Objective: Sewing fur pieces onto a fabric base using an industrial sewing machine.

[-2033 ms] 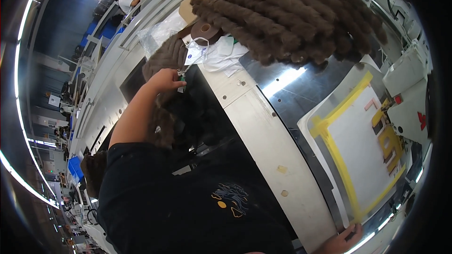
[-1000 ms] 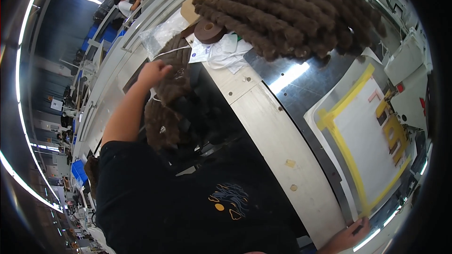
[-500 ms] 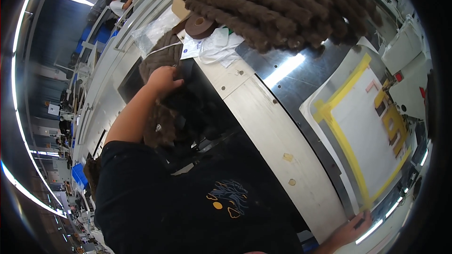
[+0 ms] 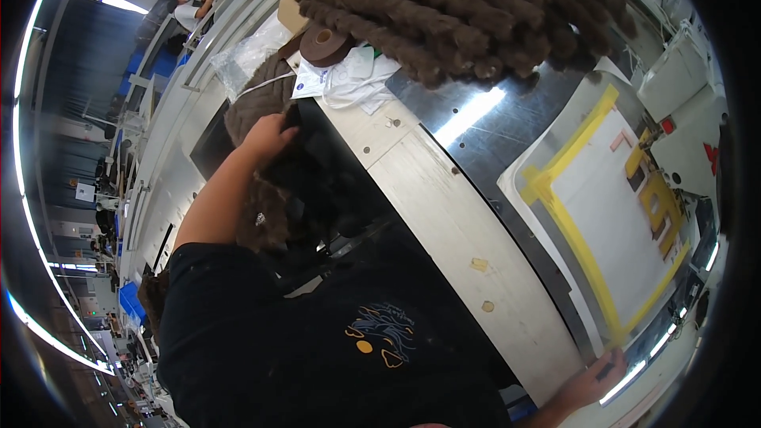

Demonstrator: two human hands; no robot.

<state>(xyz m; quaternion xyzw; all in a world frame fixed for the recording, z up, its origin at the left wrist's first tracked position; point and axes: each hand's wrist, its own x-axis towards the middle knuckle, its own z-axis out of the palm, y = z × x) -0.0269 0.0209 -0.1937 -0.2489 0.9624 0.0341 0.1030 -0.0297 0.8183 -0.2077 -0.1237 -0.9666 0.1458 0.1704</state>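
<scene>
My left hand (image 4: 265,139) is closed on a dark brown furry piece (image 4: 292,116), which shows by the thumb. It lies against a pile of brown ribbed plush fabric (image 4: 265,95); more brown fur (image 4: 268,214) hangs below the wrist. Far to the right, my right hand (image 4: 590,384) is at the lower corner of a flat template sheet (image 4: 594,198) edged with yellow tape. Its fingers are curled round a small dark spot that I cannot make out. The template carries yellow and brown cut-out shapes (image 4: 652,190).
A large heap of rolled brown fur strips (image 4: 468,16) covers the far table. Near it are a brown tape roll (image 4: 323,45), a white packet (image 4: 349,79) and clear plastic film (image 4: 250,55). A pale table edge (image 4: 444,214) runs diagonally. A white machine (image 4: 678,71) stands at right; another person (image 4: 190,12) works beyond.
The view has shifted slightly, moving the scene left. My left hand has come a little toward me with the fur. My right hand stays by the template corner.
</scene>
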